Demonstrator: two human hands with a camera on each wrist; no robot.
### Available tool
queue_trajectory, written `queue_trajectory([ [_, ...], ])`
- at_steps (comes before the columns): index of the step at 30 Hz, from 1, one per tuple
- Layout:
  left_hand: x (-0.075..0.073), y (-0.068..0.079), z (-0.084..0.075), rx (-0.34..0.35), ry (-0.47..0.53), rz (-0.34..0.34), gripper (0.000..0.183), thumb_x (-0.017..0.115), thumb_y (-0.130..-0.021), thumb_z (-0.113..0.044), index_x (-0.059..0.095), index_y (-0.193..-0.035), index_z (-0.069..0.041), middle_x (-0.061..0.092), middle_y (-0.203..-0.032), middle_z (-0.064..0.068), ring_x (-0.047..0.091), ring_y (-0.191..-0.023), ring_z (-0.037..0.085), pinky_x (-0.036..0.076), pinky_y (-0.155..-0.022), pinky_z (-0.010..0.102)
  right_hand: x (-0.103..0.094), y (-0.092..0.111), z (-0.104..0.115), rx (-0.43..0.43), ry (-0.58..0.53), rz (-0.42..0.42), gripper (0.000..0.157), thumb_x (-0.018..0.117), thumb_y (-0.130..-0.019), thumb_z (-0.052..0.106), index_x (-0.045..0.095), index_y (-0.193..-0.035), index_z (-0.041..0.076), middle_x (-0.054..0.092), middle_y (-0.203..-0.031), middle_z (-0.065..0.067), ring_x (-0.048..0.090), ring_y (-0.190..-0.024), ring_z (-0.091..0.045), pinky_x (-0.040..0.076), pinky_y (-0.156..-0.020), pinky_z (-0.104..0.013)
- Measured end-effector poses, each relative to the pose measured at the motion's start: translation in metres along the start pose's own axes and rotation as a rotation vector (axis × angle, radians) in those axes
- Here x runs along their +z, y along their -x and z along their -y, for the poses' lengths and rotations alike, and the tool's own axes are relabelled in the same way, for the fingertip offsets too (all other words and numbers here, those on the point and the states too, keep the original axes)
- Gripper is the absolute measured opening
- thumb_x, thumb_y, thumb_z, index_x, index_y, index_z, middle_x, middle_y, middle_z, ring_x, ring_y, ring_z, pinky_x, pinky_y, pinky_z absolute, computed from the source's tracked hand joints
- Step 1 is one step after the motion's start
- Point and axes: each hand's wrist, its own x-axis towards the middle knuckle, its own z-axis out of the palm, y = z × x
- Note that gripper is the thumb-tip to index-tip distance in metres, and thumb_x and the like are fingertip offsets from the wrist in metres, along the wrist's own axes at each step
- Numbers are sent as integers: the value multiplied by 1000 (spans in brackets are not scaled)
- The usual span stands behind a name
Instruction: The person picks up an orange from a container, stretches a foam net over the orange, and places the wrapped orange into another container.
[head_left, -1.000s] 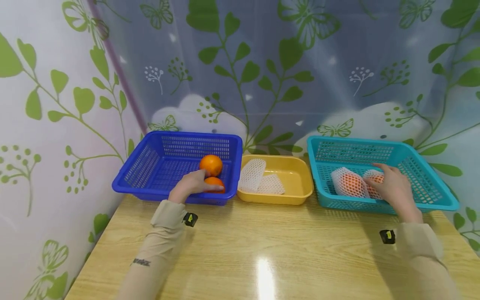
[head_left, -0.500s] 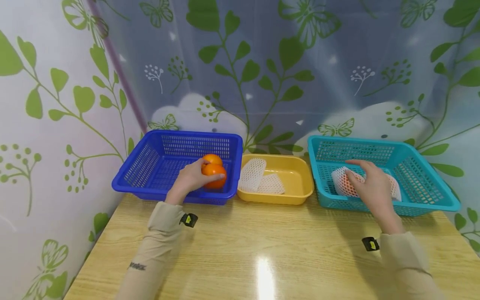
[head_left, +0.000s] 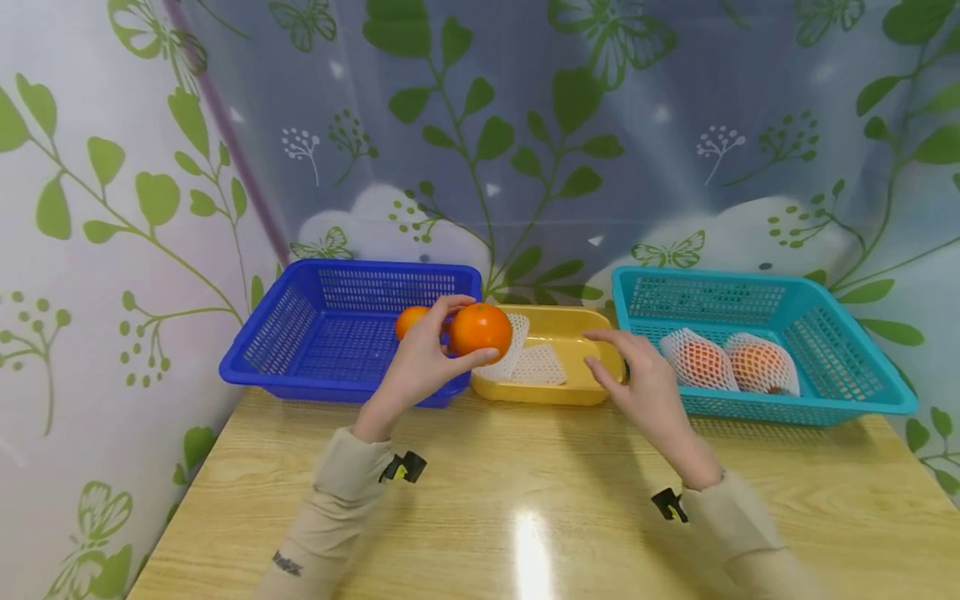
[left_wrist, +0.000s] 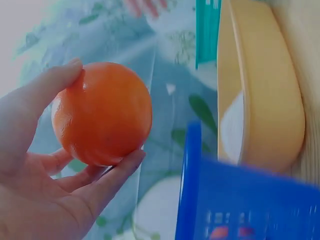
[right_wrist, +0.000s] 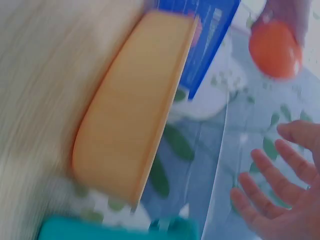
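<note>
A pale curtain printed with green leaves and butterflies covers the background, creased and lit in patches. In front of it stretches a light wooden table, with a bright streak of glare near its front.

Along the far side of the table stand three containers. The teal basket is at the right end and the blue basket at the left end, both with slotted walls. Between them sits the smaller yellow tray, with smooth sides.

Two beige sleeves reach in from the near edge; the left one carries a dark mark. The left hand is clamped on an orange, thumb on one side and fingers on the other. That orange is in the air, clear of the containers; from the head view it covers part of the blue basket's right rim and the tray's left end. The right hand is in the air near the tray's right end, its thumb and fingers apart.

Two net-wrapped fruits lie side by side in the teal basket. A second orange, partly hidden by the left hand, is in the blue basket. Two white nets lie in the left part of the tray. A small black device shows at each wrist.
</note>
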Motion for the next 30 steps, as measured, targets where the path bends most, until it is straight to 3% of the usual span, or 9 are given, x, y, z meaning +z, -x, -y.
queue_trajectory([
  [3,11,4,-10,28,13,28,68,84,-85,-30,50,-141,-12,58,-138,9,64,-108,26,58,-79,38,13,0,14,-72,-44,19,45,80,-87,9,65,-129,8,69,-123,-11,63,-110,-32,55,-89,-50],
  [8,30,9,-19,9,95,79,67,84,-86,-27,49,-142,-10,58,-138,9,64,-110,27,59,-83,39,27,2,28,-156,-115,55,65,86,-80,7,56,-138,7,63,-130,-11,64,-108,-28,57,-89,-46],
  [12,43,13,-17,-31,186,103,61,80,-89,-27,50,-140,-12,59,-135,10,66,-112,27,60,-86,36,31,6,31,-156,-166,49,77,90,-73,4,51,-140,4,59,-131,-14,65,-106,-27,59,-85,-43],
  [18,52,17,-14,-79,286,156,54,72,-95,-38,51,-140,-17,62,-132,11,68,-112,27,59,-87,36,31,9,31,-129,-246,32,80,91,-71,0,51,-141,3,56,-130,-15,68,-106,-27,59,-87,-38],
  [22,55,18,-16,-137,400,182,53,63,-100,-41,50,-142,-11,60,-134,17,67,-115,30,60,-87,42,30,12,30,-127,-286,25,81,90,-70,-2,53,-142,5,57,-132,-14,68,-107,-28,58,-90,-34],
  [30,65,21,-19,-232,613,241,60,35,-110,-44,46,-145,4,60,-131,28,70,-107,37,59,-88,41,28,14,34,-151,-320,29,90,94,-65,0,51,-145,6,53,-137,-15,59,-120,-29,50,-97,-17],
])
